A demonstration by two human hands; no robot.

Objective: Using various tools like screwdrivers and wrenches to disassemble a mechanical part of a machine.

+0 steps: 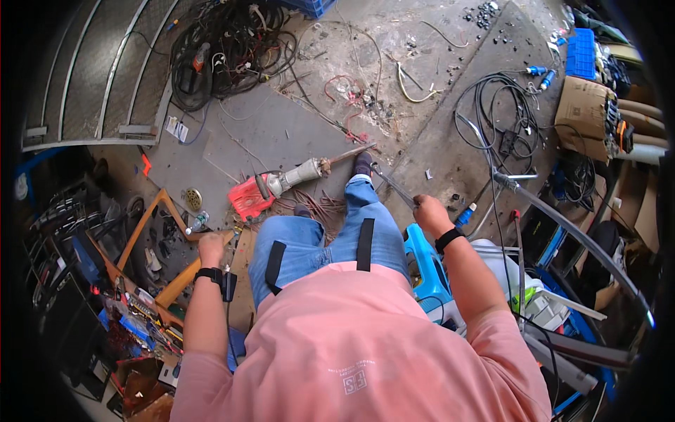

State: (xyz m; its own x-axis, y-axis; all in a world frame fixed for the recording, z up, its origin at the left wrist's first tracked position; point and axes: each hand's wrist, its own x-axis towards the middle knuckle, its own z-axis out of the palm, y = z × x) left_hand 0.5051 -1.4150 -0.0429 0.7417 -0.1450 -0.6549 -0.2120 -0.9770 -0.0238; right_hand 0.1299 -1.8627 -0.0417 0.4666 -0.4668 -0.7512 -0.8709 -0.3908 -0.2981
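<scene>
My right hand [431,213] is closed round the end of a long, slim metal wrench [396,186], whose head points toward my right shoe [363,164]. A demolition hammer [294,177] with a red body and grey barrel lies on the floor ahead of my legs. Its pointed chisel [351,152] reaches close to that shoe. My left hand [211,248] hangs low at my left side with the fingers curled in. Whatever it may hold is hidden. Nearest to it is a wooden frame [184,279].
A tangled heap of black cables [225,53] lies far left, beside a metal gate [91,70]. At right are coiled cable [492,105], a cardboard box [582,116], a blue crate [581,53] and metal tubing [562,218]. A light-blue plastic object [424,264] stands beside my right leg.
</scene>
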